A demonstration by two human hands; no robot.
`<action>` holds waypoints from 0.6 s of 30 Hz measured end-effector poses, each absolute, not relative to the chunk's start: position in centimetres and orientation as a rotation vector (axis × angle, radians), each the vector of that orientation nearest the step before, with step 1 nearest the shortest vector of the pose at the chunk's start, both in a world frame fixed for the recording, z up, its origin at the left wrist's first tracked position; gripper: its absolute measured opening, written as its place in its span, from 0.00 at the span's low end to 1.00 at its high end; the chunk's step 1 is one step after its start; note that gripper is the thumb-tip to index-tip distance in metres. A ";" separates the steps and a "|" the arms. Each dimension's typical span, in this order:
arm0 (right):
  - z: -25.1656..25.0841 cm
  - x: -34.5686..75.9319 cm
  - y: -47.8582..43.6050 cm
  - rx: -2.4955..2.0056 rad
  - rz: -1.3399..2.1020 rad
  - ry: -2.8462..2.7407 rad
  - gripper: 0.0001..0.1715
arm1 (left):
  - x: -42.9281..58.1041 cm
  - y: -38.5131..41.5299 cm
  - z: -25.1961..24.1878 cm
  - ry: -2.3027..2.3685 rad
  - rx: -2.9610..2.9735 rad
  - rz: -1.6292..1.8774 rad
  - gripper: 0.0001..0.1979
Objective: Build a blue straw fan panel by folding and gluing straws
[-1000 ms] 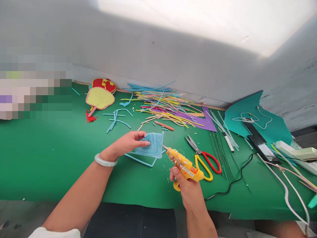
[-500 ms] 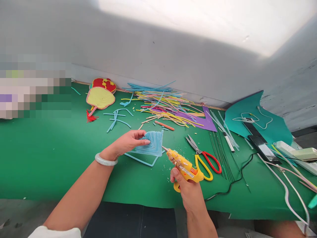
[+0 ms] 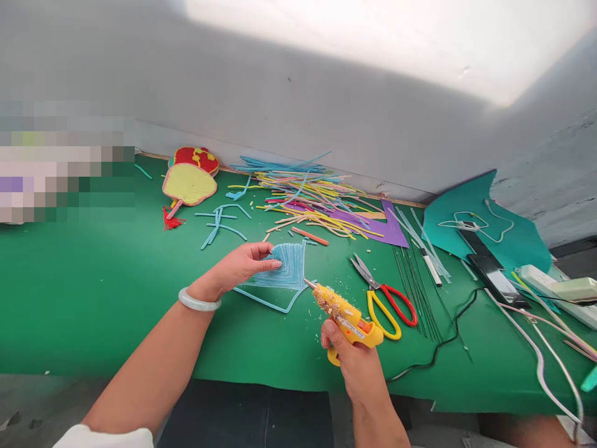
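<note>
Between the thumb and fingers of my left hand (image 3: 249, 264) is a light blue panel (image 3: 290, 264) of pipe cleaners laid side by side in bent rows. My right hand (image 3: 349, 354) is wrapped round a yellow hot glue gun (image 3: 347, 314), crusted with residue near the front. Its metal nozzle points left at the panel's lower right corner, touching or very close to it. Under the panel, a bent blue pipe cleaner (image 3: 275, 306) lies on the green tabletop (image 3: 116, 298). Scissors (image 3: 382, 295) with one red and one yellow handle lie right of the glue gun.
A heap of coloured pipe cleaners (image 3: 312, 193) lies on purple sheet material (image 3: 396, 230) at the back. Fan-shaped pieces (image 3: 189, 185) with a red tassel are at back left. To the right are thin dark wires (image 3: 415, 298), a black cable (image 3: 438, 354) and a power strip (image 3: 555, 289).
The glue gun's nozzle has shifted slightly down along the panel's right edge to its lower corner. The panel in my left hand has moved slightly up and left.
</note>
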State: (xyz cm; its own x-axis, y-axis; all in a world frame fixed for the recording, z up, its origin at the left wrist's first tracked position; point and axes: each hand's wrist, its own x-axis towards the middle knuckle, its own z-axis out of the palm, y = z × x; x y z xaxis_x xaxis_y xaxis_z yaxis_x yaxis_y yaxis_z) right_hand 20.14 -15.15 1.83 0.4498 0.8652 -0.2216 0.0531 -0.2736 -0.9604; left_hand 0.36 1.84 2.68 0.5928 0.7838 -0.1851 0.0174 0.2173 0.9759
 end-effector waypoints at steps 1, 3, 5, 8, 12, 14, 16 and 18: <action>1.8 20.1 -15.2 -1.667 0.975 -0.804 0.31 | 0.4 1.8 2.7 0.800 1.250 0.619 0.19; 1.8 20.1 -15.2 -1.671 0.974 -0.796 0.31 | 0.4 1.8 2.7 0.807 1.236 0.623 0.20; 1.8 20.1 -15.3 -1.667 0.976 -0.795 0.31 | 0.4 1.8 2.7 0.811 1.219 0.629 0.20; 1.8 20.2 -15.4 -1.666 0.975 -0.802 0.31 | 0.4 1.8 2.8 0.816 1.209 0.647 0.20; 1.7 20.1 -15.4 -1.668 0.951 -0.811 0.31 | 0.5 1.8 2.8 0.817 1.213 0.674 0.19; 1.6 19.9 -15.4 -1.670 0.931 -0.809 0.32 | 0.5 1.8 2.8 0.824 1.205 0.693 0.19; 1.6 19.8 -15.4 -1.667 0.910 -0.799 0.32 | 0.6 1.9 2.7 0.830 1.189 0.713 0.19; 1.6 19.6 -15.4 -1.665 0.897 -0.789 0.32 | 0.6 2.0 2.5 0.827 1.168 0.725 0.20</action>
